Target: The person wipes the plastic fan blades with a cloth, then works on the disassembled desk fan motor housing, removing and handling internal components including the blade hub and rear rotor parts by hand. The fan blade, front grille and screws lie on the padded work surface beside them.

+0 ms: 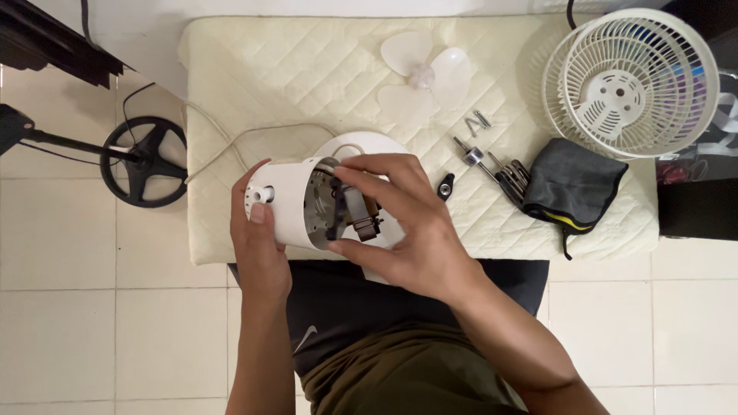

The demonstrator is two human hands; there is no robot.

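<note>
White plastic cylindrical fan housing (283, 201) gripped by left hand (260, 238), right hand (407, 223) closed around metal motor (355, 211) inside, quilted cream mat (292, 84), translucent three-lobed blade (423, 77) far.

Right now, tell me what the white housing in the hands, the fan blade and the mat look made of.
White housing: probably moulded plastic, smooth and matte, with a greyish metal-looking lining showing inside its open end. Fan blade: translucent plastic, since the mat's quilting shows faintly through it. Mat: cream quilted fabric, soft-looking, with stitched diamond lines.
</note>
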